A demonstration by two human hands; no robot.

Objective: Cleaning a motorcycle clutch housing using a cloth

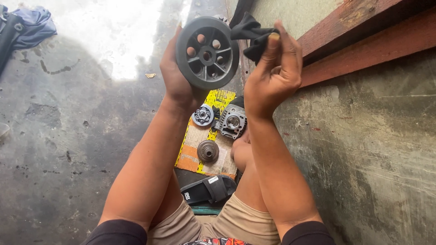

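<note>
Left hand (175,77) clamped on black spoked wheel (207,52); right hand (272,72) pinching dark rag (252,34) beside rim; best wiped with wheel braced steady.

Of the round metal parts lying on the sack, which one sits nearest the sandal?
The brownish rusty disc, alone at the sack's near end, closest to the black sandal; the two silvery parts lie farther up.
</note>
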